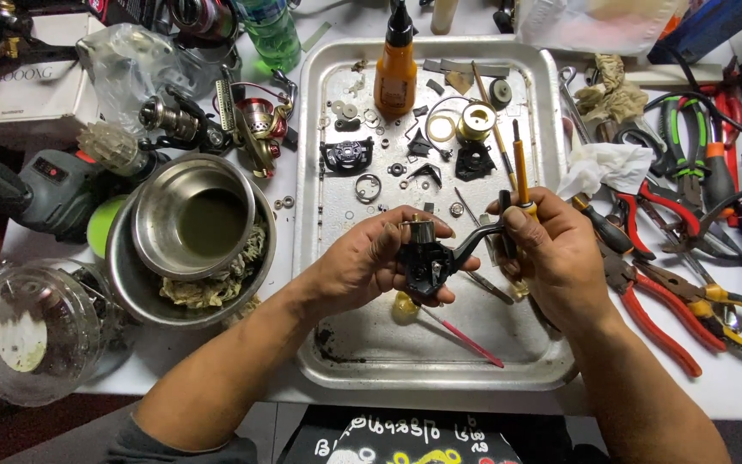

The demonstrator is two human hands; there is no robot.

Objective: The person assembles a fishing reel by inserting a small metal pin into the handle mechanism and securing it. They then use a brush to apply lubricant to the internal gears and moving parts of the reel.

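Above the middle of the dented rectangular steel tray (pixel 551 215), the left hand (pixel 371 258) has its grip closed around a black metal fishing-reel body (pixel 429 258). The right hand (pixel 551 253) grips a yellow-handled screwdriver (pixel 520 172) and steadies the reel's stem. Small washers, rings and a gold spool (pixel 477 120) lie loose at the tray's far end, so the reel looks well stripped down, with much still unassembled.

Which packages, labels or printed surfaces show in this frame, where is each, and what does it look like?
White cardboard box: far left, rectangular, grey print.
Orange bottle: top of the metal tray, black nozzle, dark label.
Green plastic bottle: top, left of the tray, translucent.
Clear plastic bag: top right, crumpled.
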